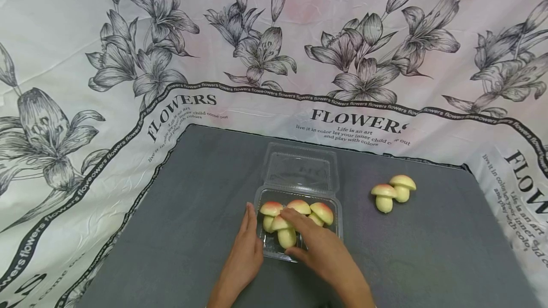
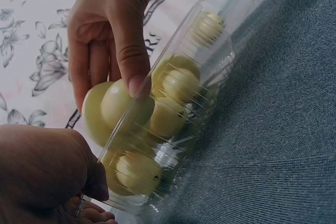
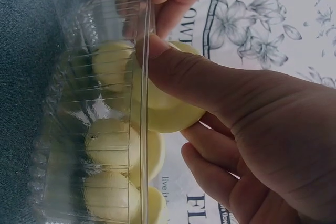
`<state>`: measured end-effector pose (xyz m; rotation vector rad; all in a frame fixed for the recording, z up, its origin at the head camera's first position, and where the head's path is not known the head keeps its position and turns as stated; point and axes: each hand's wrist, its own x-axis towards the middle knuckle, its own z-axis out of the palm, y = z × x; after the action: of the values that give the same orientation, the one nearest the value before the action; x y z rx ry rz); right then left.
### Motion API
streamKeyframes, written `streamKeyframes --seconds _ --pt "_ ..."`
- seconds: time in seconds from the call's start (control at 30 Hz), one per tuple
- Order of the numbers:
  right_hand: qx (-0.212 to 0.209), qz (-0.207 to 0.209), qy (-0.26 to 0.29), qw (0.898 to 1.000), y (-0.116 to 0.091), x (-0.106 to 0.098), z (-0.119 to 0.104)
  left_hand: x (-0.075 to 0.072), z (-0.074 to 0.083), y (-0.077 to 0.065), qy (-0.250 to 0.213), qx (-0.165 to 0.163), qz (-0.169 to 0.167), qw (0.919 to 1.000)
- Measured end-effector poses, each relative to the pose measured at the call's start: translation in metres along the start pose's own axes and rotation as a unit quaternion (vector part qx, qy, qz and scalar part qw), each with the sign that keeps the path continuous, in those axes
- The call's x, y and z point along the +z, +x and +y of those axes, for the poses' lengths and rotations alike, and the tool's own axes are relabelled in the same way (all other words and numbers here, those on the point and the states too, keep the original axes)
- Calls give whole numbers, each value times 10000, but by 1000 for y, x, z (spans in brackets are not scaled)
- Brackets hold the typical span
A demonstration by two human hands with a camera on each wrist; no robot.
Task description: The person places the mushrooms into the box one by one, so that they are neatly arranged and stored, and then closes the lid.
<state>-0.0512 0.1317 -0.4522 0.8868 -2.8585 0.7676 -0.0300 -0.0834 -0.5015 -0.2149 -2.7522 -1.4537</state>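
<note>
A clear plastic clamshell container stands on the table with its lid folded back. Inside its base sit yellow mushroom-shaped pieces with reddish cap tops, among them one at the back left and one at the right. My right hand holds another mushroom-shaped piece between thumb and fingers, tilted at the container's front left. On the left side, my left hand pinches the container's rim, its thumb on one side and fingertips on the other.
Two more mushroom-shaped pieces lie touching each other on the grey table, right of the container. A white flower-printed cloth rises behind the table and along both sides.
</note>
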Motion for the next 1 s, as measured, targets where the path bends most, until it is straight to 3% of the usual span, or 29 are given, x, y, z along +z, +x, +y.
streamKeyframes --seconds 0.7,1.0 --pt "0 -342 242 9991 6 3 6 -1 0 0 -54 -10 -71 10000" --pt "-308 -298 174 9989 4 5 10 -1 1 0 23 27 31 10000"
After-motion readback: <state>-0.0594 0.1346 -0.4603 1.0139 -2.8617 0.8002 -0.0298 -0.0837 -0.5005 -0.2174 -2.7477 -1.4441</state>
